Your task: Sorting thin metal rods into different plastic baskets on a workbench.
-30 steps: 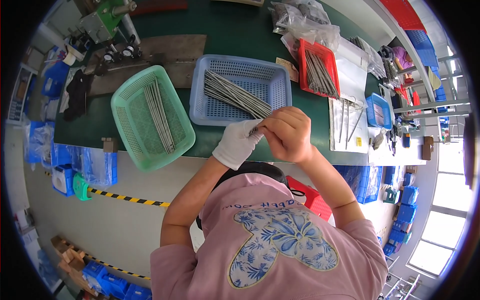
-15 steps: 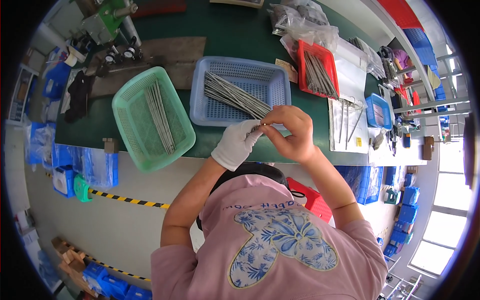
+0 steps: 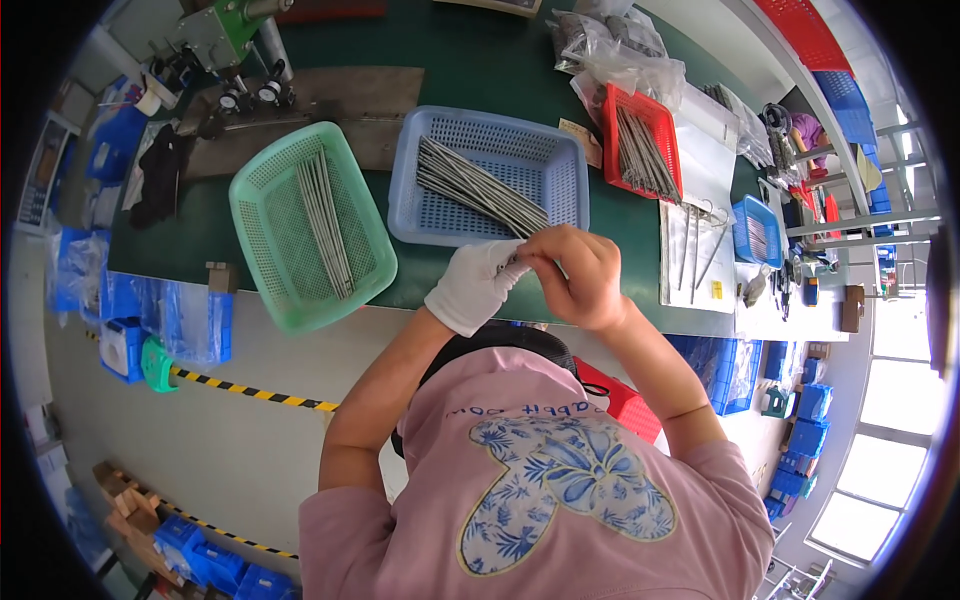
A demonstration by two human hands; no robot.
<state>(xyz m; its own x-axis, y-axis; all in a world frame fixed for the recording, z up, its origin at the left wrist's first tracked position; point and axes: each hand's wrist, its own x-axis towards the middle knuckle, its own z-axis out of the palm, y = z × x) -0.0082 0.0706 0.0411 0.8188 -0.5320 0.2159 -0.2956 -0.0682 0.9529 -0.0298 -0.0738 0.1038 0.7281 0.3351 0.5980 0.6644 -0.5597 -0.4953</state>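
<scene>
My left hand (image 3: 473,288), in a white glove, is closed in a pinch in front of the blue basket (image 3: 402,205). Bits of something dark and grey show at its fingertips, too small to make out. My bare right hand (image 3: 580,275) meets it there, thumb and curled fingers pressed together at the same spot; what they grip is hidden. Just beyond both hands, a bundle of thin grey metal rods (image 3: 475,185) lies slantwise in the blue basket. To the left, a green basket (image 3: 250,225) holds a smaller group of similar rods (image 3: 325,225).
A red basket (image 3: 611,150) of rods stands right of the blue one, near plastic bags (image 3: 635,65). Farther right are a sheet with hooked wires (image 3: 690,245) and a small blue basket (image 3: 740,235). A green fixture with dial gauges (image 3: 235,50) occupies the back left.
My right fingers have curled in closer against the gloved fingertips; a shiny speck between them is now hidden. The baskets appear slightly shifted as the view moved.
</scene>
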